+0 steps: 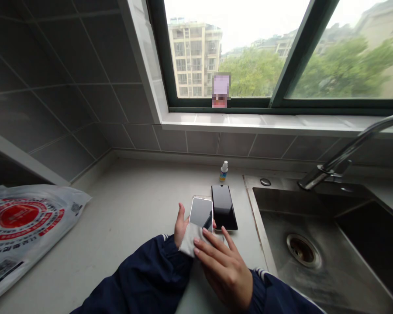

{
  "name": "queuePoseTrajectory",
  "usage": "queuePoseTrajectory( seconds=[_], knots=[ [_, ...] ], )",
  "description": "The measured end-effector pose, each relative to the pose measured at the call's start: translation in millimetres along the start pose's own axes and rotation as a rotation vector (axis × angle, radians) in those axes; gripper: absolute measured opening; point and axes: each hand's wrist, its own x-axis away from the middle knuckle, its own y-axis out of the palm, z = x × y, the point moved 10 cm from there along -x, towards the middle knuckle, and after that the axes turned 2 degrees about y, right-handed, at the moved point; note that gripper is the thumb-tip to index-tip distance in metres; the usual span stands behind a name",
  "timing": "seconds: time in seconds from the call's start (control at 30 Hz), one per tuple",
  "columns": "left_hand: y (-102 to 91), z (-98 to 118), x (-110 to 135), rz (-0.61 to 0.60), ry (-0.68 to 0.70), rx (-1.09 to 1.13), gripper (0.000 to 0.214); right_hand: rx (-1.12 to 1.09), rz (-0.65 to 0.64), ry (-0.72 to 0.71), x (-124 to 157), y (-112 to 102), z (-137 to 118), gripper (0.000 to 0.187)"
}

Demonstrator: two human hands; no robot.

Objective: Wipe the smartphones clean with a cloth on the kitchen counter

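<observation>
Two grips: left grip [181,225] holds phone [200,213], right grip [223,271] presses cloth [190,242].

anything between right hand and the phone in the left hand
Only the cloth, which covers the lower end of the phone. The right hand presses on the cloth, and the left hand holds the phone. Nothing else visible stands between them.

Your navy sleeves [150,274] carry white cuff stripes, your cloth [187,243] is off-white, the silver-rimmed phone [200,213] has a dark grey screen, the other phone [224,207] is glossy black, the wall tiles [68,56] are dark grey, and the white bag [19,222] on the pale grey worktop [127,209] bears concentric red rings
</observation>
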Motion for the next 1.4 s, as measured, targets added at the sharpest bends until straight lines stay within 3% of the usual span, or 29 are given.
queuePoseTrajectory(
  seconds=[0.17, 0.3, 0.37, 0.5, 0.8, 1.17, 1.4],
  knots=[
    [-3.0, -6.3, 1.0, 0.004, 0.016, 0.056, 0.089, 0.003, -0.118, 0.02, -3.2, 8.6, -6.0, 0.046],
    [-0.2, -24.8, 7.3, 0.024, -0.08, 0.069, 0.092, 0.042, -0.153, 0.051, -2.0, 13.3, -3.8, 0.052],
    [-1.7, -27.2, 8.3, 0.036, -0.065, 0.054, 0.088, 0.081, -0.154, 0.074, -0.6, 15.6, 1.5, 0.057],
    [-1.0, -21.4, 4.7, -0.013, 0.029, -0.034, 0.07, 0.133, -0.121, 0.154, 2.7, 17.2, 16.3, 0.061],
    [33.8, -10.1, 5.2, -0.247, 0.163, -0.224, 0.068, 0.129, 0.021, 0.416, 9.7, 2.9, 47.9, 0.064],
    [21.7, -13.9, 3.7, -0.185, 0.098, -0.193, 0.073, 0.119, 0.121, 0.452, 13.9, -4.6, 55.4, 0.062],
    [25.9, -12.9, 4.8, -0.206, 0.119, -0.183, 0.07, 0.069, 0.114, 0.437, 13.2, -2.4, 55.3, 0.061]
  ],
)
